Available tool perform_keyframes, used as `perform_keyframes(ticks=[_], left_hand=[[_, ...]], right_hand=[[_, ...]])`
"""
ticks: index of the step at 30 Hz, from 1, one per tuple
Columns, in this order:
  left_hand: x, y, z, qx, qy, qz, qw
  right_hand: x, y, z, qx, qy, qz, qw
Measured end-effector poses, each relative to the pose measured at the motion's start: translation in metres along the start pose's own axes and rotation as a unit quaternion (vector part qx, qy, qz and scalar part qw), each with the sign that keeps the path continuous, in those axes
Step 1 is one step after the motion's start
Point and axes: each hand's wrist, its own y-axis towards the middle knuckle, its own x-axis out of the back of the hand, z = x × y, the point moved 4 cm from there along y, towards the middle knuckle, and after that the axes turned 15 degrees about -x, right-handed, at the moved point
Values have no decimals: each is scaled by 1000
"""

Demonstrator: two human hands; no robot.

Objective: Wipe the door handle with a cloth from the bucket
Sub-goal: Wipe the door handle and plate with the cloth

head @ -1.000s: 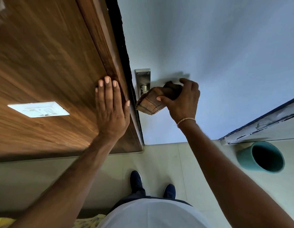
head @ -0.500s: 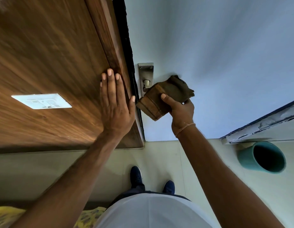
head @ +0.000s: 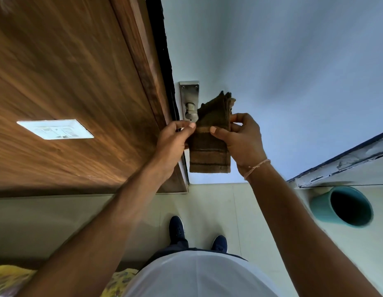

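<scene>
A folded brown striped cloth (head: 209, 151) hangs in front of the pale blue door (head: 282, 71), just right of the metal door handle (head: 191, 113) and its backplate. My left hand (head: 174, 138) pinches the cloth's left edge. My right hand (head: 243, 138) grips its right side, thumb across the front. The cloth's upper corner covers most of the handle's lever; only the base near the plate shows. The teal bucket (head: 323, 209) stands on the floor at the right, apart from both hands.
A dark wooden panel (head: 68, 82) with a white switch plate (head: 55, 129) fills the left. A chipped white frame edge (head: 340, 166) runs along the right. My dark shoes (head: 177, 230) stand on the pale tiled floor. Yellow fabric (head: 6, 279) lies at the bottom left.
My left hand left the wooden panel and moved right to take the cloth's left edge. The cloth came off the handle and now hangs flat between both hands.
</scene>
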Motion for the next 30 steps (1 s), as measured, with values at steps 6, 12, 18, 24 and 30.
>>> perform_keyframes(ticks=[6, 12, 18, 24, 30], left_hand=[[-2, -1, -15, -76, 13, 14, 997], [-1, -5, -24, -148, 64, 23, 987], [6, -7, -31, -200, 128, 37, 971], [29, -9, -32, -279, 287, -77, 913], [34, -12, -32, -373, 419, -136, 816]], right_hand=[[17, -8, -3, 93, -226, -136, 960], [15, -17, -12, 130, -354, -29, 926], [12, -20, -12, 195, -439, -131, 867], [6, -1, 3, 232, -418, -97, 873], [-21, 39, 28, 277, -383, -74, 878]])
